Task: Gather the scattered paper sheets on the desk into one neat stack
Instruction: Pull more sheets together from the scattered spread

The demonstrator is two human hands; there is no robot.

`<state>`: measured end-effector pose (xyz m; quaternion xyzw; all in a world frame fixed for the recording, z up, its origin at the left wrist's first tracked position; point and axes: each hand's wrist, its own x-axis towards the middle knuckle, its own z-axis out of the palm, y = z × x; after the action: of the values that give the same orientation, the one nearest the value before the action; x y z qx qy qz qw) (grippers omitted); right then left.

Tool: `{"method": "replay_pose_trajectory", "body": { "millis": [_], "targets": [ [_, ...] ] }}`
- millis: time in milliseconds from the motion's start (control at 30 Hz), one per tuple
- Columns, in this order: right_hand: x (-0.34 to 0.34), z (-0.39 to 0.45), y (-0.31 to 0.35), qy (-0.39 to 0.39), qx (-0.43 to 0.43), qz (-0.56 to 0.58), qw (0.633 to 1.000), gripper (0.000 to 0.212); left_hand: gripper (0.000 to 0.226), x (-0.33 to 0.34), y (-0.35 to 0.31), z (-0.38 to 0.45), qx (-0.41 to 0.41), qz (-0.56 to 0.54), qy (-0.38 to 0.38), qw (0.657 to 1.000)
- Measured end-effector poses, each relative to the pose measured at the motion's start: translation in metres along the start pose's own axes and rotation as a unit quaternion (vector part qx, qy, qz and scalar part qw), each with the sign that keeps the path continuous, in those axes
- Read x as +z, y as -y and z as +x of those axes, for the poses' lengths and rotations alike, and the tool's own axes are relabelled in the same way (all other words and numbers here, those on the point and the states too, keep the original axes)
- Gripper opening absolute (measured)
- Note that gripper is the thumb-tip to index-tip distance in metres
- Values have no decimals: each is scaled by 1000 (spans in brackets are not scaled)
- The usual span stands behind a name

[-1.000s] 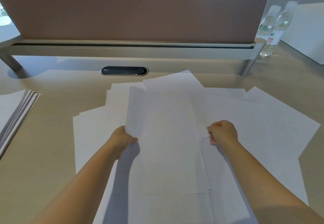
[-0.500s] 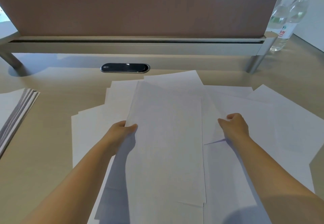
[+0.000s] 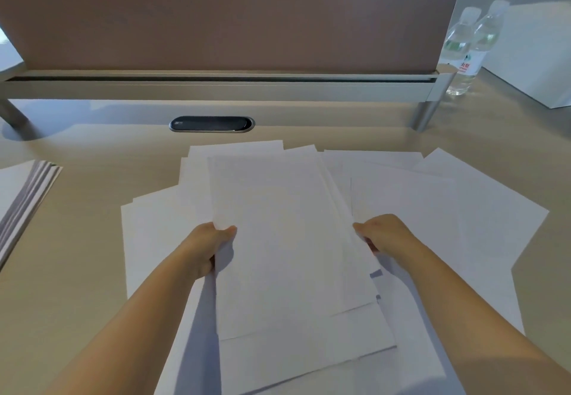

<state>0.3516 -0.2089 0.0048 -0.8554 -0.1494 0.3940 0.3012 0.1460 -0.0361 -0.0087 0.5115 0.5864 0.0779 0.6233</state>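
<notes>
- Far to the left of both hands, a separate fanned pile of paper [image 3: 21, 200] lies at the desk [image 3: 77, 271] edge.
- Left hand [image 3: 205, 249] pinches the left edge of a gathered bundle of sheets [image 3: 284, 240], thumb on top.
- Between the hands, that bundle rests over the scattered sheets [image 3: 463, 209].
- Right hand [image 3: 384, 235] grips the bundle's right edge, fingers curled under it.
- Beyond and right of the right hand stand two water bottles [image 3: 469, 48].

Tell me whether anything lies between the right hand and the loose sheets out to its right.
Nothing visible does. The right hand pinches the right edge of the held stack, and the loose sheets fan out flat directly beside it on the desk. The water bottles stand far back, clear of that path.
</notes>
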Motion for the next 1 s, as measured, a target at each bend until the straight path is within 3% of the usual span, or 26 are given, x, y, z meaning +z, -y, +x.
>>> {"method": "replay_pose_trajectory", "body": {
  "millis": [67, 133, 167, 200, 233, 367, 433, 500, 600, 733, 900, 1000],
  "targets": [
    [6, -3, 0, -47, -9, 64, 997, 37, 31, 1, 1, -5, 5, 12, 29, 999],
    [15, -9, 3, -62, -18, 111, 992, 10, 33, 1, 5, -9, 18, 22, 38, 999],
    [20, -8, 1, -61, -12, 125, 990, 40, 39, 2, 7, -11, 23, 21, 25, 999],
    [26, -9, 1, -49, -9, 142, 989, 54, 44, 3, 10, -13, 27, 19, 2, 999],
    [30, -9, 1, -49, -21, 141, 989, 53, 42, 3, 12, -15, 35, 19, -21, 999],
    [39, -14, 7, -65, -81, 64, 993, 9, 7, -11, 18, -28, 89, 20, -40, 995],
    [44, -15, 9, -60, -95, 10, 994, 21, 8, -23, 23, -32, 109, 66, -64, 990],
    [49, -17, 9, -66, -91, -91, 989, 3, 34, -36, 32, -29, 100, 210, -140, 962],
    [56, -21, 6, -102, -73, -188, 974, 45, 78, -59, 49, -26, 45, 334, -264, 904],
    [68, -22, 3, -102, -118, -193, 969, 68, 88, -74, 67, -21, -6, 316, -263, 912],
    [83, -20, 18, -64, -123, -178, 974, 71, 85, -65, 69, -10, 80, 363, -233, 898],
    [89, -15, 27, -38, -125, -97, 987, 67, 86, -66, 62, -3, 138, 353, -191, 905]
  ]
}}
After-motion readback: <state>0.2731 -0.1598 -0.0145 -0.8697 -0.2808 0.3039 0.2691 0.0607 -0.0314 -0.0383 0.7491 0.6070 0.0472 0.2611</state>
